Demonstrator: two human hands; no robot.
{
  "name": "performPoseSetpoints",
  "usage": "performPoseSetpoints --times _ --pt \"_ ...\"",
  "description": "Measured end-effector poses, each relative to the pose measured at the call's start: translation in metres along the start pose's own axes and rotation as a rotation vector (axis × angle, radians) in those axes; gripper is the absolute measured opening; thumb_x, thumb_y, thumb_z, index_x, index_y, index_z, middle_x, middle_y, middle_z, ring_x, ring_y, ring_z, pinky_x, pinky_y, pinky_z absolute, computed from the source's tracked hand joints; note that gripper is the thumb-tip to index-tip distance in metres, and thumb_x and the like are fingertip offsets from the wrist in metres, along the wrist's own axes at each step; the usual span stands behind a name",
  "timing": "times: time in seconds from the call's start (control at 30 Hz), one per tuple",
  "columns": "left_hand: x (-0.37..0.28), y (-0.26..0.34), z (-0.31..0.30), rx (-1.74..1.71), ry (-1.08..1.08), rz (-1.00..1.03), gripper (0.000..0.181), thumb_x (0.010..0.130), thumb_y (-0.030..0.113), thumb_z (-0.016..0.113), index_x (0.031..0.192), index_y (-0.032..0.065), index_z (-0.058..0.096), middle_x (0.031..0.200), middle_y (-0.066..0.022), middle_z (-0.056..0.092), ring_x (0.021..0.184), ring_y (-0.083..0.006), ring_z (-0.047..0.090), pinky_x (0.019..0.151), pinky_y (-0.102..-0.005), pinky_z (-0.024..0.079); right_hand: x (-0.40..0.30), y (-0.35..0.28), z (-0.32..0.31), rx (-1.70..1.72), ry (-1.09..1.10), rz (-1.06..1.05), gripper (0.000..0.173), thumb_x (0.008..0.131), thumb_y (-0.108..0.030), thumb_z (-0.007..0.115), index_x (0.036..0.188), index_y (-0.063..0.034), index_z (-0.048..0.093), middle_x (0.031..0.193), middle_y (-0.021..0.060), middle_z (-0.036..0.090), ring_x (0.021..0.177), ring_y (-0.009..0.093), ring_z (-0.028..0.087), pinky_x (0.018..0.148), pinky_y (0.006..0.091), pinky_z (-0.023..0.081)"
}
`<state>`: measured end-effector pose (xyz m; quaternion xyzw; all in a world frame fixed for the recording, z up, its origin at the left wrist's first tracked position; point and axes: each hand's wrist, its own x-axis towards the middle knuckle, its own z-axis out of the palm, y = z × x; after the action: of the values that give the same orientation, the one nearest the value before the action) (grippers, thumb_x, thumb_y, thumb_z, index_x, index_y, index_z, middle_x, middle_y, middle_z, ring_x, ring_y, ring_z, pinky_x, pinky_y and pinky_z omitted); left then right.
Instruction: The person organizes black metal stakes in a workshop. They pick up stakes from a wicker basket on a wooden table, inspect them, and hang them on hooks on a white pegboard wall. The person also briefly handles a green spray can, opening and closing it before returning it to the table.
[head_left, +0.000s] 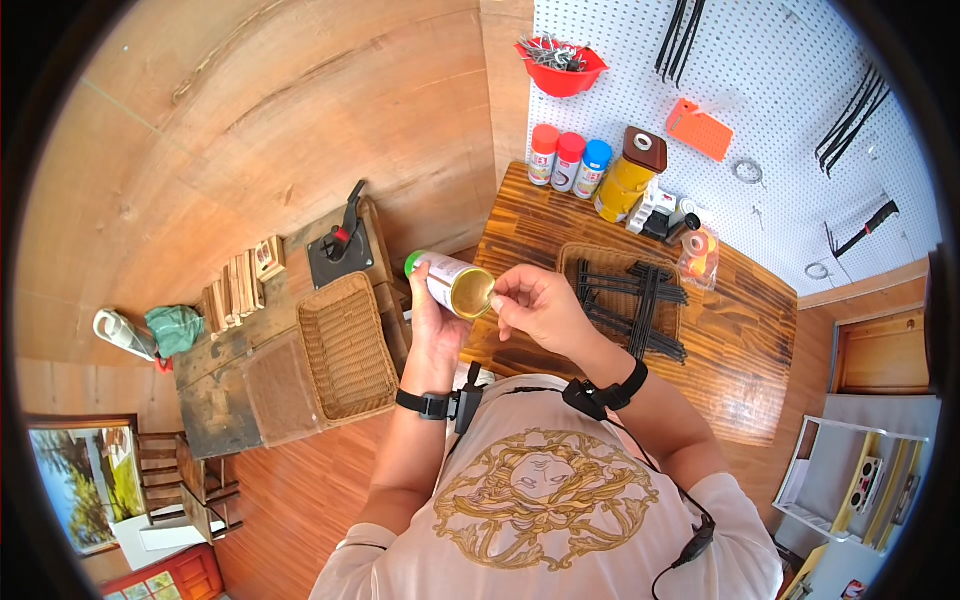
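Note:
A spray can (450, 282) with a green cap lies tilted in my left hand (437, 322), its golden concave base turned towards me. My left fingers wrap around the can's body from below. At the rim of that base, the thumb and fingertips of my right hand (536, 307) are pinched together. Whether they hold something small there, I cannot tell. Beyond my right hand, a wicker basket (567, 259) on the glossy wooden table (517, 225) holds black metal pegboard hooks (637, 300).
Several aerosol cans (569, 161) and a yellow canister (626, 180) line the table's back edge below the pegboard (622, 97). A red bin (564, 79) of hooks hangs there. Left, a worn workbench (217, 397) carries another wicker basket (349, 349), wooden pieces (238, 289) and a black clamp-like tool (341, 251).

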<state>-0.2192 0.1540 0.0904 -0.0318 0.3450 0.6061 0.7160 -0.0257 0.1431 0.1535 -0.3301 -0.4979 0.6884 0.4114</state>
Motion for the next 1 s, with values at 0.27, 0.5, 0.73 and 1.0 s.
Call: performPoseSetpoints --times 0.27,0.5,0.73,1.0 --pt "0.007 -0.007 -0.002 -0.016 -0.045 -0.015 0.057 0.099 0.057 0.064 0.128 0.0080 0.059 0.115 -0.0105 0.071 0.105 -0.0291 0.070 0.093 -0.0455 0.060 0.008 -0.001 0.004 -0.934 0.178 -0.663 0.034 0.087 -0.018 0.086 0.112 -0.0051 0.067 0.087 0.0083 0.067 0.072 0.023 0.070 0.062 0.0352 0.057" --pt "-0.001 -0.008 0.015 -0.011 -0.025 -0.037 0.055 0.098 0.058 0.063 0.118 0.0071 0.063 0.106 -0.0099 0.072 0.095 -0.0273 0.070 0.084 -0.0436 0.061 0.002 -0.001 0.007 -0.941 0.213 -0.526 0.038 0.089 -0.022 0.084 0.119 -0.0067 0.068 0.096 0.0089 0.066 0.074 0.029 0.069 0.063 0.0400 0.057" --pt "0.006 -0.009 0.011 -0.008 -0.016 -0.030 0.057 0.097 0.059 0.064 0.122 0.0081 0.062 0.109 -0.0111 0.071 0.098 -0.0280 0.069 0.090 -0.0455 0.060 0.008 0.002 0.010 -0.957 0.216 -0.584 0.034 0.089 -0.019 0.082 0.117 -0.0061 0.068 0.094 0.0095 0.065 0.075 0.031 0.069 0.063 0.0412 0.056" --pt "0.017 -0.014 0.000 0.027 0.000 -0.046 0.064 0.094 0.061 0.067 0.128 0.0069 0.057 0.113 -0.0143 0.068 0.098 -0.0317 0.068 0.092 -0.0518 0.058 0.012 0.004 0.000 -0.891 0.142 -0.574 0.028 0.087 -0.012 0.082 0.109 -0.0056 0.067 0.090 0.0102 0.064 0.075 0.031 0.068 0.064 0.0412 0.056"
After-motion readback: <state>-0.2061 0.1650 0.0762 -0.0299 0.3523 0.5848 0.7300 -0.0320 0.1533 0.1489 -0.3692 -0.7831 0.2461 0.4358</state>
